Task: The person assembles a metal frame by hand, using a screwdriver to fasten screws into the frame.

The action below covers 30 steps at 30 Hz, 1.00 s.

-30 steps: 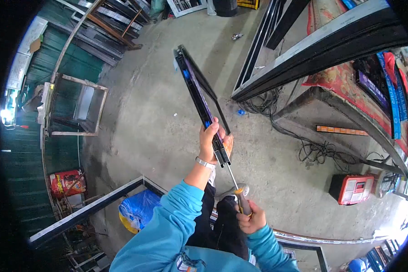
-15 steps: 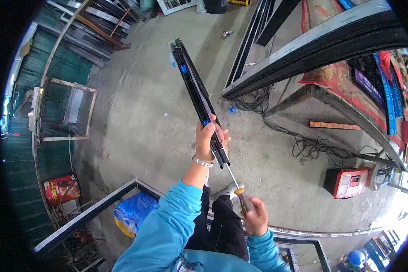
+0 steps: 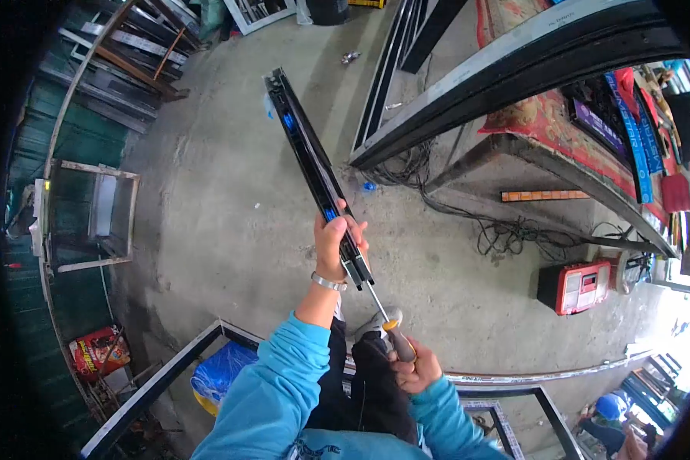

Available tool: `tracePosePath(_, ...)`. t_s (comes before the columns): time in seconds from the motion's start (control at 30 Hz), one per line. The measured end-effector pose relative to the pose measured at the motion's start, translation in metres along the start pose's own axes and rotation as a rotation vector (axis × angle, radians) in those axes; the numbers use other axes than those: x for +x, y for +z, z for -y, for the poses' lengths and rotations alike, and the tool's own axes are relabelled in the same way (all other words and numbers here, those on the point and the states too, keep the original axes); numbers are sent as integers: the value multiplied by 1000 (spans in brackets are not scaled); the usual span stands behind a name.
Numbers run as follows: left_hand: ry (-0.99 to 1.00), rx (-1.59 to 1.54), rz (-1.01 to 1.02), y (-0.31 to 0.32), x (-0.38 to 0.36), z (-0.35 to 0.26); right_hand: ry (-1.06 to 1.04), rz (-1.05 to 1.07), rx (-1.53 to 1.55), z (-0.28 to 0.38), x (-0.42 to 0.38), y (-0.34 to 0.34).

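My left hand is wrapped round the lower part of a black window-frame profile, which slants up and away over the concrete floor. Blue pieces show inside its channel. In my right hand is a screwdriver with a grey and yellow handle, fingers closed round the grip. The shaft points up and left, its tip at the profile's near end. That tip is hidden in the end of the profile. A metal watch band sits on my left wrist.
A large black frame leans across a cloth-covered bench on the right. Dark cables lie on the floor below it, near a red and black toolbox. Down on the left, a blue plastic bag sits beside another frame.
My right hand has turned about the screwdriver's handle, its fingers now in a different position. The whole view has shifted slightly; my left hand keeps its hold on the profile.
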<state>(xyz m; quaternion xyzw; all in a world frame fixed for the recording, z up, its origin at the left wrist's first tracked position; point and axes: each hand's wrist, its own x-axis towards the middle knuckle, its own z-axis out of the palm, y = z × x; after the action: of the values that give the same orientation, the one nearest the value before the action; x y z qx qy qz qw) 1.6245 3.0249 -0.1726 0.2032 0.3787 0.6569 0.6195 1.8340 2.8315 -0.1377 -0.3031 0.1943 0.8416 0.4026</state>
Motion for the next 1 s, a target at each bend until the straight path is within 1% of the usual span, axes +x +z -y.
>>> tracePosePath(0.07,-4,-2,2,0,3,-5,130,-18,71,-2,6,1)
tracePosePath(0.1,-11,16,-5,1,8,-9,-346,-212,-138,-24,2,40)
tracePosePath(0.13,-31,35,-17,2,7,-10,-330,-218,-135,-29,5,27)
tracePosePath(0.17,-25,55,-5,-1,6,-7,-808,-279,-793,-31,13,3)
tracePosePath(0.2,6,58,1,2,5,-8,-1272,-324,-1464,-34,16,7)
tracePosePath(0.23,0,56,14,-1,3,-8,-624,-447,-1007,-38,-1,19)
tracePosePath(0.27,7,47,26,-4,3,-6,-626,-459,-1008,-35,-1,19)
tracePosePath(0.37,-27,73,27,-5,3,-13,10,-99,27,-18,4,15)
tracePosePath(0.4,-44,33,44,-6,4,-11,7,-92,19,-25,9,13)
tracePosePath(0.47,-83,55,4,-3,2,-17,-1191,-243,-1480,-47,12,4)
tracePosePath(0.5,-97,33,9,-2,1,-18,-1208,-243,-1480,-51,8,7)
tracePosePath(0.53,-93,30,23,-3,0,-19,-964,-289,-1178,-57,5,11)
tracePosePath(0.6,-56,-21,-30,-7,5,-24,-464,-312,-591,-56,9,17)
tracePosePath(0.63,-44,-22,-30,-10,8,-25,-74,52,-73,-36,12,20)
tracePosePath(0.67,-52,-14,-33,-14,7,-26,-71,49,-64,-41,12,19)
tracePosePath(0.77,-64,7,-11,-18,12,-33,-565,-55,-736,-45,20,19)
tracePosePath(0.87,-70,5,14,-25,12,-27,-1053,-206,-1411,-46,26,16)
tracePosePath(0.9,-60,26,30,-22,8,-27,-1294,-236,-1587,-45,27,47)
tracePosePath(0.93,-72,32,25,-22,5,-27,-1283,-245,-1582,-46,28,44)
tracePosePath(1.0,-41,8,29,-21,5,-24,-1216,-191,-1555,-47,29,36)
